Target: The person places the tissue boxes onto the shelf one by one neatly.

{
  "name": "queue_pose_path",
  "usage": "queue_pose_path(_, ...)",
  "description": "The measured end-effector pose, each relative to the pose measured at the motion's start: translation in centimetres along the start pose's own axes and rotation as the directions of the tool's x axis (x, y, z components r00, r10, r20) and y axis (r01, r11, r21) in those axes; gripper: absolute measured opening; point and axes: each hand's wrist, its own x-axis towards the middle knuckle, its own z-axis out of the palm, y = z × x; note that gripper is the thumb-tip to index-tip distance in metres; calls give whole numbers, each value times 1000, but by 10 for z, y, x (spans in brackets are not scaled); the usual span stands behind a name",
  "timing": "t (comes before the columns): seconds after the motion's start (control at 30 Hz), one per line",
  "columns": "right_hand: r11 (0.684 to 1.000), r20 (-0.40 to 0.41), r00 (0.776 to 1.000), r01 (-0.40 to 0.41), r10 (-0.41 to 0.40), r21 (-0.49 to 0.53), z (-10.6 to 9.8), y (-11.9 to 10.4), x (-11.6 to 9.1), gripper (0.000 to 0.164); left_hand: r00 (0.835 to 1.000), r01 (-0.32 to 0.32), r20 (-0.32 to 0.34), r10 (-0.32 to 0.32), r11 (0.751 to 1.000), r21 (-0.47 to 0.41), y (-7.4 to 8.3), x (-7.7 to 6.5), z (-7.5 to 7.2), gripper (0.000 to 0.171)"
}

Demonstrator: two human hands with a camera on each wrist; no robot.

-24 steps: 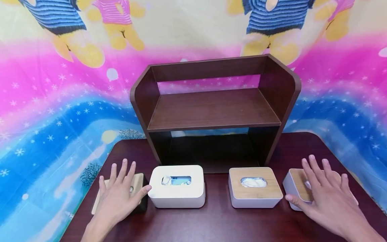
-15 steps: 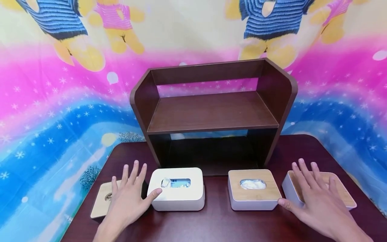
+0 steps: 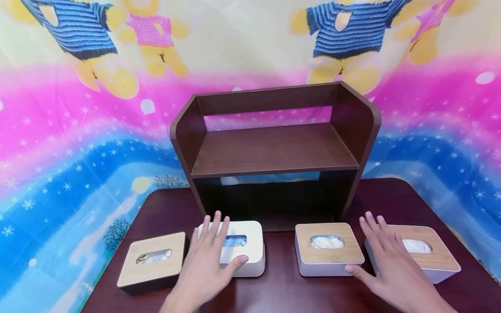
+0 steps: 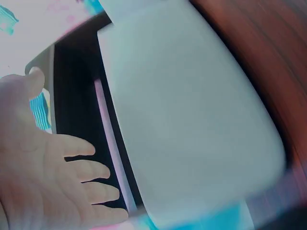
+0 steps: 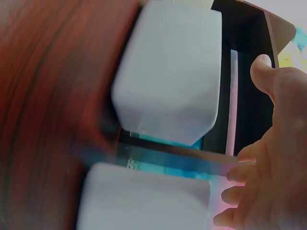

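The hands are well apart, fingers straight and spread, and neither holds anything. In the head view the left hand (image 3: 207, 261) hovers over the left part of the white tissue box (image 3: 252, 252), which stands just in front of the shelf (image 3: 274, 150), between the middle of the desk (image 3: 289, 295) and its left edge. The right hand (image 3: 395, 265) hovers across the left end of the right-hand box (image 3: 434, 254) near the desk's right edge, its thumb toward the neighbouring wood-topped box (image 3: 330, 255). The dark box (image 3: 152, 266) lies near the desk's left edge. The wrist views show gaps between fingers and box walls, so a sound grip probably starts with centring each hand over one box. Thumb on the near wall and fingers on the far wall should hold best; pressing into the top opening could crumple the tissue (image 3: 327, 242)
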Motion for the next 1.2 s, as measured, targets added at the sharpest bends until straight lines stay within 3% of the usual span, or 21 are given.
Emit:
queue_pose_path(0.17,999,3,1000,-7,7,43,4,-8,-1,117,997,-74,-2,74,993,-89,26,1,9,98)
queue_pose_path(0.4,992,44,998,-46,41,117,9,-13,0,121,989,-115,71,128,979,-166,52,5,21,99)
queue_pose_path(0.6,995,69,995,-78,73,69,10,-17,2,122,982,-110,126,141,967,-228,72,10,30,97)
queue_pose_path(0.8,984,115,988,-117,102,132,14,-18,4,122,974,-83,172,144,942,-324,89,14,43,93)
queue_pose_path(0.93,978,129,985,-132,112,160,18,-18,4,122,968,-29,219,126,917,-398,99,16,54,93)
queue_pose_path(1.2,976,133,986,-127,104,178,24,-13,3,117,964,17,234,123,855,-518,106,16,78,94)
